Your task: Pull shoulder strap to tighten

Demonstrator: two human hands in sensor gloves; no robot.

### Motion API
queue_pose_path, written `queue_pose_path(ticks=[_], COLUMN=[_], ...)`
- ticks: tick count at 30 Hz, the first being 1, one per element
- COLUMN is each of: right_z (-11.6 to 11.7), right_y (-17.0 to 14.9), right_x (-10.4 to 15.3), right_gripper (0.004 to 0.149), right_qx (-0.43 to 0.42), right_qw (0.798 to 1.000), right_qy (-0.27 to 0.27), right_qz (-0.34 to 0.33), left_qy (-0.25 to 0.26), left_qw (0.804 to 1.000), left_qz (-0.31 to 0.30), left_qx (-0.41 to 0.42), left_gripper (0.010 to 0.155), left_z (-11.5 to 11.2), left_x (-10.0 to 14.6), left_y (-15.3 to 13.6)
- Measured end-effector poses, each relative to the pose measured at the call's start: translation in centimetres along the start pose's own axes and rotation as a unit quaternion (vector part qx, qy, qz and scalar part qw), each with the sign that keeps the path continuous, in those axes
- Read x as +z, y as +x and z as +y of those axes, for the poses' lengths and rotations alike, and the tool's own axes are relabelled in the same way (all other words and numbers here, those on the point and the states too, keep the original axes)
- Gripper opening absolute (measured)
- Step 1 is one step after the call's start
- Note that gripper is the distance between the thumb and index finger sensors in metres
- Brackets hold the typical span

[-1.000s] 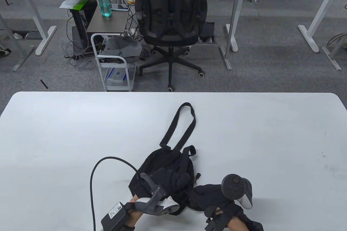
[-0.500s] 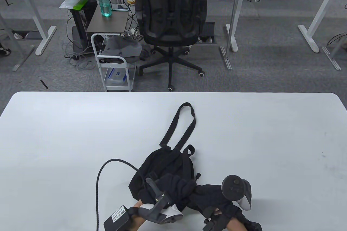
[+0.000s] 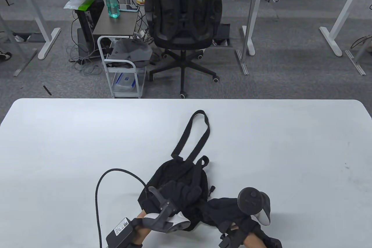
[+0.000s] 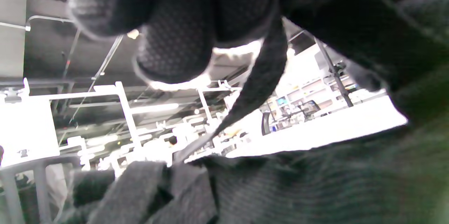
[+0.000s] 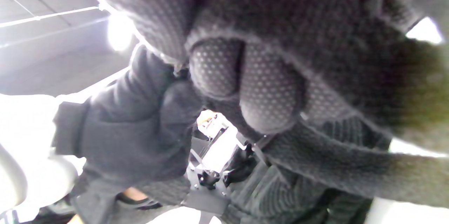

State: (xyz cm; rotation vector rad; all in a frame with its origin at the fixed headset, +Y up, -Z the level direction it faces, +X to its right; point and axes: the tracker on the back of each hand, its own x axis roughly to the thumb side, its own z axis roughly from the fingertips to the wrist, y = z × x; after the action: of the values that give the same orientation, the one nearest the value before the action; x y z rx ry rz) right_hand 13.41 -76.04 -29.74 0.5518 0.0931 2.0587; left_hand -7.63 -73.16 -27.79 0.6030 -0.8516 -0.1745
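Note:
A black backpack lies on the white table near the front edge. One shoulder strap runs away from it as a long loop. My left hand lies on the backpack with fingers curled into its fabric. In the left wrist view a thin strap runs down from under my fingers. My right hand is at the bag's near right corner. In the right wrist view its fingers are curled tight on black webbing beside a buckle.
A black cable arcs over the table left of the bag, down to a box on my left forearm. Beyond the far edge stand an office chair and a small white cart.
Half a second ago my left hand had shifted right and nearer on the bag; now it is back left and farther, about where it was a second ago. The right hand has barely moved.

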Motion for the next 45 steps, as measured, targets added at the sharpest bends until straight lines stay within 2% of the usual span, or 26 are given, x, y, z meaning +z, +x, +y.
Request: queue_pose_path(ticks=[4, 6, 11, 15, 23, 27, 30, 35, 38, 41, 45], right_z=[0.2, 0.5, 0.5, 0.7, 0.4, 0.4, 0.4, 0.5, 0.6, 0.9, 0.7], right_y=[0.1, 0.4, 0.6, 0.6, 0.4, 0.1, 0.1, 0.4, 0.4, 0.4, 0.3], right_x=[0.0, 0.0, 0.0, -0.1, -0.1, 0.0, 0.0, 0.1, -0.1, -0.2, -0.3], right_gripper=[0.045, 0.043, 0.039, 0.038, 0.038, 0.039, 0.045, 0.04, 0.039, 0.038, 0.038], right_qx=[-0.023, -0.03, -0.033, -0.017, -0.013, -0.015, -0.018, -0.042, -0.032, -0.016, 0.005], right_qw=[1.0, 0.999, 0.999, 1.0, 1.0, 1.0, 1.0, 0.999, 0.999, 0.999, 0.999], right_qy=[0.0, 0.005, 0.007, 0.017, 0.026, 0.019, 0.011, 0.013, 0.023, 0.039, 0.052], right_qz=[-0.009, -0.015, -0.02, -0.013, -0.006, -0.002, -0.003, -0.02, -0.019, -0.013, -0.008], left_qy=[0.026, 0.038, 0.028, 0.012, -0.007, 0.0, 0.021, 0.039, 0.023, 0.012, -0.012], left_qw=[0.999, 0.999, 0.999, 0.999, 1.0, 1.0, 1.0, 0.999, 0.999, 0.999, 0.999], left_qz=[-0.016, -0.024, -0.02, -0.031, -0.001, 0.001, -0.01, -0.03, -0.026, -0.044, -0.034], left_qx=[0.025, 0.014, 0.031, 0.014, 0.01, 0.009, 0.02, 0.011, 0.031, 0.008, -0.003], left_gripper=[0.063, 0.063, 0.064, 0.064, 0.064, 0.063, 0.063, 0.063, 0.064, 0.064, 0.064], left_z=[1.2, 1.5, 0.9, 0.0, -0.6, 0.0, 0.9, 1.3, 0.8, 0.1, -0.8], left_x=[-0.3, -0.6, -0.4, -0.3, 0.2, 0.1, -0.1, -0.4, -0.3, -0.1, -0.1], left_y=[1.5, 2.5, 2.1, 1.7, -0.4, 0.0, 0.9, 2.3, 2.3, 2.1, 0.9])
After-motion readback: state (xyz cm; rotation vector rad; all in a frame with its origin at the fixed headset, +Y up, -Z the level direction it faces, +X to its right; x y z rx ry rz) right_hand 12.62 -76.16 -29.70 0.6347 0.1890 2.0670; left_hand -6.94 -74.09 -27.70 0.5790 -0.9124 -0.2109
